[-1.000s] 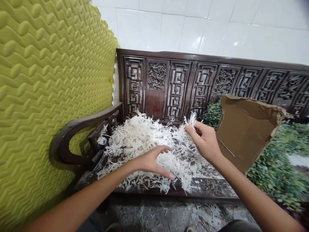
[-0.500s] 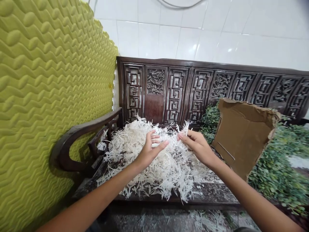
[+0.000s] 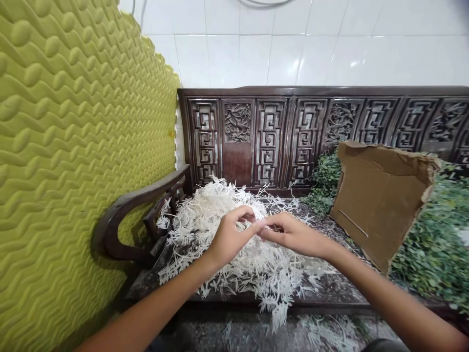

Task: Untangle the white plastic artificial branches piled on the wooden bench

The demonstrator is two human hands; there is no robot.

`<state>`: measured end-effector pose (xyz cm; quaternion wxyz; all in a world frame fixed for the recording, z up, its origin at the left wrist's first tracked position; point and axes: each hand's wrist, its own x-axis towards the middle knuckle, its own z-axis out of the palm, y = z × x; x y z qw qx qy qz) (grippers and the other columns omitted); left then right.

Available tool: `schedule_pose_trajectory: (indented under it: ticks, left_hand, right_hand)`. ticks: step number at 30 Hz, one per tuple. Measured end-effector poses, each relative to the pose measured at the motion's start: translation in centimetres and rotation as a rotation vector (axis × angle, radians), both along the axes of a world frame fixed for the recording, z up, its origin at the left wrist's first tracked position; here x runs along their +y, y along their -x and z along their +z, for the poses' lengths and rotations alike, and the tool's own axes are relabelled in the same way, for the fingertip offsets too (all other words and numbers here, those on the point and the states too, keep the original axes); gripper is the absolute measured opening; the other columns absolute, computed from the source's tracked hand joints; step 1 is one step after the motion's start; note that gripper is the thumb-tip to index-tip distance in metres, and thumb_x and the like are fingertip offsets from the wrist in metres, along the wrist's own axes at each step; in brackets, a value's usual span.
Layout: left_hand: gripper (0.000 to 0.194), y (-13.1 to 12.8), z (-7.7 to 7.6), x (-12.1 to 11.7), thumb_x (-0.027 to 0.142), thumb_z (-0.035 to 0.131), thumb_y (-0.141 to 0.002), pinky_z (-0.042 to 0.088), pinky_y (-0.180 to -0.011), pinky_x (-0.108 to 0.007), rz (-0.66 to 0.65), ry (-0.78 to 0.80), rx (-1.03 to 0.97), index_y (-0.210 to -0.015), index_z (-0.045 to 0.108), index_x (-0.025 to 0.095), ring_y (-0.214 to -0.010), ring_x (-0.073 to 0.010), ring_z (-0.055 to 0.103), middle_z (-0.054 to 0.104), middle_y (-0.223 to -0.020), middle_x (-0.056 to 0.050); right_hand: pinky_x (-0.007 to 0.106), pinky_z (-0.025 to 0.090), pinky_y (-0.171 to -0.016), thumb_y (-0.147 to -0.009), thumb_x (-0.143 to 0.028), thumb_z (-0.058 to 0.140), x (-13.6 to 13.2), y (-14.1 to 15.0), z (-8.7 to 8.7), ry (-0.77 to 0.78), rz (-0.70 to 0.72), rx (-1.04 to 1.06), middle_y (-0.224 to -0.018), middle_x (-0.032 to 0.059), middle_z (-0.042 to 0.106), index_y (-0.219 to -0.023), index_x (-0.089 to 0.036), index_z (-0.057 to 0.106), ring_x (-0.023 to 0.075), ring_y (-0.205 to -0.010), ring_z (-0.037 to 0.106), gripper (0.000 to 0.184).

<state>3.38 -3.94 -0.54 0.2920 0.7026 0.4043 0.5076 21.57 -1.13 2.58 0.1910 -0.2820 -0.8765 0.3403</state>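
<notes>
A heap of white plastic sprigs (image 3: 205, 220) lies on the seat of a dark carved wooden bench (image 3: 271, 132). My left hand (image 3: 229, 237) and my right hand (image 3: 289, 234) meet fingertip to fingertip just above the heap's middle. Both are closed in a pinch on one white sprig (image 3: 258, 226) between them. The sprig is mostly hidden by the fingers.
A torn cardboard sheet (image 3: 381, 195) leans on the bench to the right, amid a pile of green artificial leaves (image 3: 432, 244). A yellow-green egg-crate foam sheet (image 3: 73, 161) stands at the left beside the bench's armrest (image 3: 135, 210). White bits litter the floor (image 3: 322, 335).
My hands have come together and lowered over the heap; the right hand's sprig, held up before, is now pinched between both hands. The view has shifted slightly.
</notes>
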Motion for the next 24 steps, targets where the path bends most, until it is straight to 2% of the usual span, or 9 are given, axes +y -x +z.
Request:
schedule_pose_trajectory:
  ticks: [4,7,10,14,17,20,24]
  left_hand:
    - [0.019,0.7,0.0,0.4,0.036,0.058,-0.084,0.045,-0.075,-0.03,-0.046,0.1,-0.098,-0.075,0.056,0.019,-0.076,-0.016,0.055,0.059,-0.077,-0.002]
    - [0.016,1.0,0.2,0.5,0.035,0.059,-0.084,0.046,-0.075,-0.029,-0.06,0.174,-0.223,-0.081,0.059,0.019,-0.078,-0.016,0.057,0.061,-0.08,-0.002]
    - [0.013,1.2,0.2,0.6,0.031,0.061,-0.081,0.048,-0.077,-0.031,-0.018,0.267,-0.312,-0.082,0.06,0.019,-0.075,-0.0152,0.06,0.062,-0.08,-0.002]
    - [0.011,1.6,0.3,0.8,0.023,0.063,-0.077,0.05,-0.08,-0.035,0.013,0.448,-0.385,-0.08,0.055,0.018,-0.07,-0.0155,0.065,0.065,-0.077,-0.003]
    - [0.022,2.1,0.4,0.9,0.02,0.066,-0.075,0.049,-0.083,-0.039,-0.031,0.536,-0.353,-0.091,0.051,0.019,-0.069,-0.0182,0.068,0.068,-0.076,-0.002]
    - [0.031,2.5,0.5,1.0,0.022,0.063,-0.078,0.048,-0.086,-0.041,-0.112,0.57,-0.259,-0.106,0.052,0.02,-0.072,-0.0199,0.07,0.071,-0.083,-0.005]
    - [0.028,2.8,0.5,1.0,0.036,0.055,-0.085,0.049,-0.08,-0.037,-0.217,0.574,-0.189,-0.105,0.057,0.017,-0.083,-0.0226,0.068,0.069,-0.089,-0.009]
  right_hand:
    - [0.026,0.029,-0.052,-0.089,-0.037,0.054,0.5,0.1,-0.3,-0.049,-0.071,0.023,-0.059,-0.0056,0.039,-0.067,-0.02,0.053,0.0112,-0.053,0.036,0.027]
    - [0.028,0.035,-0.059,-0.086,-0.037,0.06,1.0,0.0,-0.5,-0.119,-0.153,0.055,-0.064,-0.0035,0.049,-0.07,-0.02,0.056,0.0132,-0.06,0.045,0.024]
    - [0.032,0.04,-0.068,-0.088,-0.038,0.058,1.3,0.0,-0.6,-0.211,-0.206,0.065,-0.078,0.0016,0.059,-0.08,-0.022,0.065,0.0174,-0.073,0.052,0.02]
    - [0.036,0.042,-0.075,-0.09,-0.036,0.055,1.5,0.2,-0.9,-0.282,-0.223,0.098,-0.091,0.0051,0.063,-0.086,-0.024,0.07,0.0211,-0.085,0.054,0.019]
    - [0.037,0.043,-0.08,-0.091,-0.033,0.056,1.6,0.4,-1.2,-0.304,-0.24,0.152,-0.096,0.0052,0.064,-0.091,-0.024,0.069,0.0211,-0.09,0.056,0.016]
    - [0.035,0.044,-0.075,-0.093,-0.028,0.053,1.5,0.5,-1.4,-0.327,-0.265,0.131,-0.092,0.0044,0.062,-0.095,-0.026,0.069,0.02,-0.086,0.056,0.016]
    - [0.033,0.043,-0.069,-0.093,-0.023,0.051,1.2,0.6,-1.5,-0.393,-0.247,0.049,-0.09,0.0052,0.059,-0.095,-0.025,0.068,0.0196,-0.081,0.056,0.018]
